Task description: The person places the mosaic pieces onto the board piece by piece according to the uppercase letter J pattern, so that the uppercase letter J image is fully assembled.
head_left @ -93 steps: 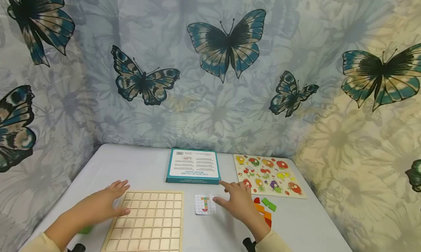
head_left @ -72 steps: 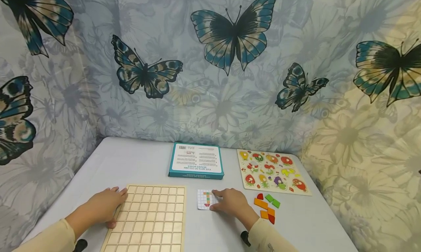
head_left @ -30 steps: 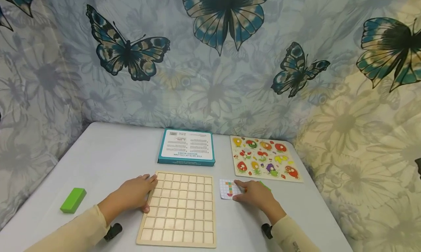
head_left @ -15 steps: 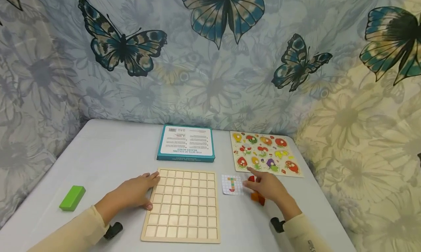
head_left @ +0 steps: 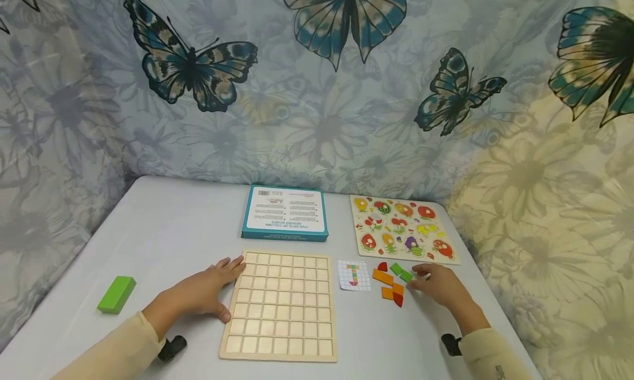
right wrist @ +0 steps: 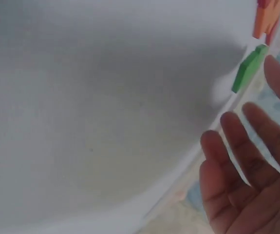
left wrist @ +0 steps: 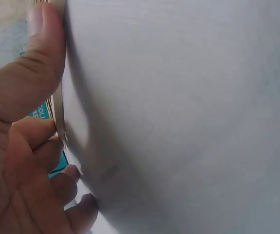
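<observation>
A wooden grid board (head_left: 279,308) lies on the white table. My left hand (head_left: 200,289) rests against its left edge, fingers extended and thumb apart; in the left wrist view the thumb (left wrist: 45,44) touches the board's rim. To the right is a small card (head_left: 345,282) with a coloured pattern on a grid. Beside it lie flat pieces: green ones (head_left: 406,276), orange ones (head_left: 383,277) and red rounded ones (head_left: 383,266). My right hand (head_left: 441,285) is just right of the green pieces, fingers loosely spread; the right wrist view shows nothing held, with a green piece (right wrist: 248,70) near the thumb.
A teal-edged box (head_left: 286,212) lies behind the board. Back right is a fruit picture puzzle board (head_left: 366,222). A green block (head_left: 116,294) lies at the left. Butterfly-printed fabric (head_left: 327,132) hangs behind the table (head_left: 178,220).
The right hand laid the card to the right of the board, let go, and moved right past the coloured pieces. Earlier, the board shifted right with the left hand at its edge. The head view tilted down.
</observation>
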